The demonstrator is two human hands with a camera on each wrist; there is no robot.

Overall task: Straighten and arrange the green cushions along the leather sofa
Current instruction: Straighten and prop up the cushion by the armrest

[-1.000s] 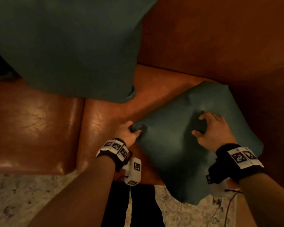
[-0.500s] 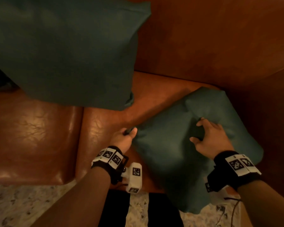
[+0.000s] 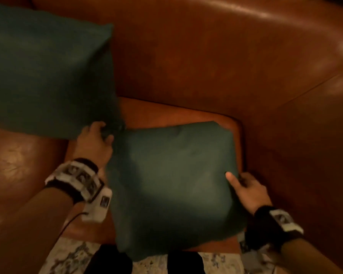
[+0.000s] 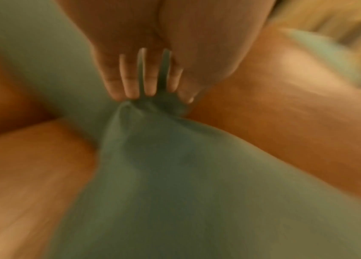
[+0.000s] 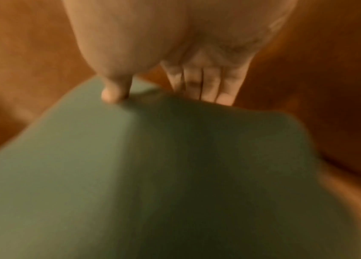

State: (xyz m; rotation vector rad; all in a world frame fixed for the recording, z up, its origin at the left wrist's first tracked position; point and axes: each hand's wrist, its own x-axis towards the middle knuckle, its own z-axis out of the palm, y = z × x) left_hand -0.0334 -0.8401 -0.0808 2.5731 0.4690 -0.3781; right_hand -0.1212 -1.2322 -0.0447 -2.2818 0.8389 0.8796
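Note:
A green cushion (image 3: 170, 180) lies tilted on the right seat of the brown leather sofa (image 3: 226, 66), near the armrest corner. My left hand (image 3: 95, 141) grips its upper left corner; the left wrist view shows fingers (image 4: 135, 84) bunching the fabric (image 4: 175, 175). My right hand (image 3: 246, 188) holds the cushion's right edge, thumb on top and fingers behind it, as the right wrist view shows: thumb (image 5: 113, 94) on the cushion (image 5: 175, 175). A second, larger green cushion (image 3: 48, 76) leans on the backrest at the left.
The sofa's armrest (image 3: 315, 145) rises close on the right. A second seat pad (image 3: 18, 165) lies at the left. A patterned floor (image 3: 67, 258) and my dark-trousered legs (image 3: 111, 262) show at the bottom.
Both hands have turned the cushion squarer and shifted it up the seat. The right hand moved from the cushion's face to its right edge. The left hand moved up toward the larger cushion.

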